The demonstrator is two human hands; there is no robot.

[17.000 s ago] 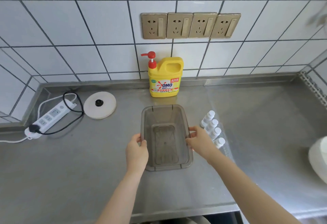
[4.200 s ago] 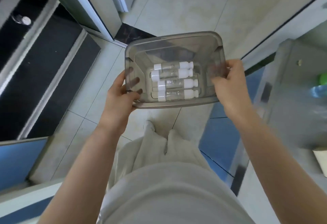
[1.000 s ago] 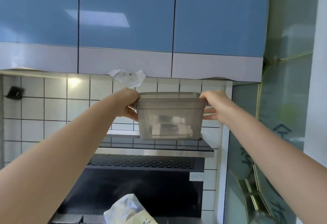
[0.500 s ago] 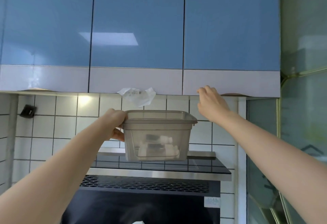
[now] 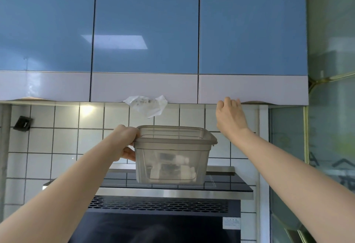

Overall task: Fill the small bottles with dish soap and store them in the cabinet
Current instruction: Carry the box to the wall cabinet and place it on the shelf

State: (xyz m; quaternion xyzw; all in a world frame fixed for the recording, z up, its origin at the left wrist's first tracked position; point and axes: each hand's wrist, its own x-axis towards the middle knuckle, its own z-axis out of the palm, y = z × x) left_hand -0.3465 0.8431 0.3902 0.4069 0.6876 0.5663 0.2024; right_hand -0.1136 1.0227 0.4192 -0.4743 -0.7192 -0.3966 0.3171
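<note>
Storing step, I'd say; left hand (image 5: 125, 143) gripped the clear bin (image 5: 172, 154) w/ small bottles (image 5: 180, 166) below the cabinet door (image 5: 251, 50); right hand (image 5: 230, 116) had curled fingers (image 5: 228, 101) hooked at its bottom edge; next: pull it open.

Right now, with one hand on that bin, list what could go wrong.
1. The left hand alone grips one end of the clear plastic bin at its rim; it could tip, sliding the small bottles inside or spilling them out.
2. The right hand reaches the bottom edge of the right-hand cabinet door; a door swinging out could hit the raised bin or the head.
3. A crumpled paper pokes from under the middle door and may fall.
</note>
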